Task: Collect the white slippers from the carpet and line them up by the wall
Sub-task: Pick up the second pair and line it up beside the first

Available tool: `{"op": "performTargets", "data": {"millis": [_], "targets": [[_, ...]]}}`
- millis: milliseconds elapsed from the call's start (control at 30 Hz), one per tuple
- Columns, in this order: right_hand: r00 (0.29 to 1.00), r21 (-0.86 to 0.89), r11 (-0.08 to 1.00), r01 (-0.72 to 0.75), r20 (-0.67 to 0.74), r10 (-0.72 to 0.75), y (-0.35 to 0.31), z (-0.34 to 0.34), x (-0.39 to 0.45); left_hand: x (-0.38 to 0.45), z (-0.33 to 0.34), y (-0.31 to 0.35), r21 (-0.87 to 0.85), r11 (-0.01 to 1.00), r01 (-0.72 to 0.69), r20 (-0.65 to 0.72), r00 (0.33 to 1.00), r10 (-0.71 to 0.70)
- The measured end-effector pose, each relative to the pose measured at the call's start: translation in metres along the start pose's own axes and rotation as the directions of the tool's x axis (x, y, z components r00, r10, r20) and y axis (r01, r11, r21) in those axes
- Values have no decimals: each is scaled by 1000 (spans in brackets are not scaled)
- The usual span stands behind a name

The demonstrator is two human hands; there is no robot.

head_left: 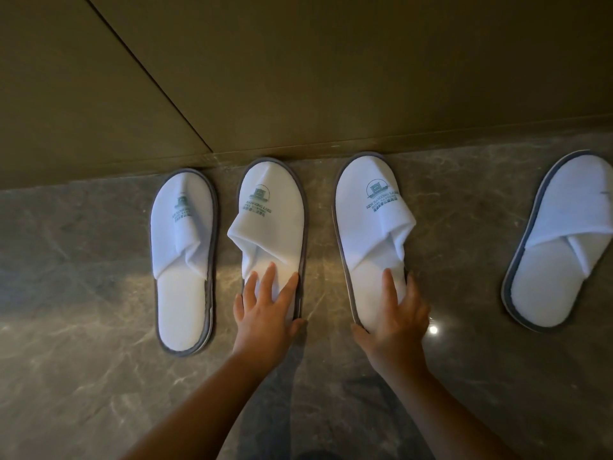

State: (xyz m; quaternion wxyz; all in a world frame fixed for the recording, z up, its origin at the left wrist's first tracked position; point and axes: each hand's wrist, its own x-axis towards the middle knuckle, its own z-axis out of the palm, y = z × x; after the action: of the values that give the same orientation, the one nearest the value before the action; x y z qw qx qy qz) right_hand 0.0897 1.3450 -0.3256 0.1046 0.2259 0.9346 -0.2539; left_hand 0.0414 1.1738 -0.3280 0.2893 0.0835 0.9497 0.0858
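Several white slippers with grey rims lie toes-first along the foot of the wall [298,78] on a marble floor. The far-left slipper [182,254] lies flat and untouched. My left hand [262,313] covers the heel of the second slipper [272,220], fingers spread on the insole and thumb at its right edge. My right hand [394,317] grips the heel of the third slipper [368,227], thumb at its left rim, and that slipper's left edge is tilted up. The far-right slipper [560,260] lies apart from the others, angled to the right.
The brown-grey marble floor [83,293] runs from the wall toward me, with a bright light reflection near my right hand. The olive wall has a dark diagonal seam at the left. No carpet is in view.
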Motion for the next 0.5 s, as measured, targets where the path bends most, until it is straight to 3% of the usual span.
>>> {"op": "performTargets", "data": {"millis": [167,333,433,500], "targets": [[999,-15,1000,22,36,-22,2,0,1,-2,-4,5,-51,999,-8,-42,999,5],[998,-30,997,66,-14,-66,8,-13,-1,-5,-13,25,-78,989,-127,-148,982,115],[997,5,1000,6,-79,-6,28,-29,1,-2,-10,52,-48,966,-253,-156,957,242],[991,-17,995,-100,-87,98,50,-45,6,3,-4,73,-11,947,-322,-79,944,320]]}}
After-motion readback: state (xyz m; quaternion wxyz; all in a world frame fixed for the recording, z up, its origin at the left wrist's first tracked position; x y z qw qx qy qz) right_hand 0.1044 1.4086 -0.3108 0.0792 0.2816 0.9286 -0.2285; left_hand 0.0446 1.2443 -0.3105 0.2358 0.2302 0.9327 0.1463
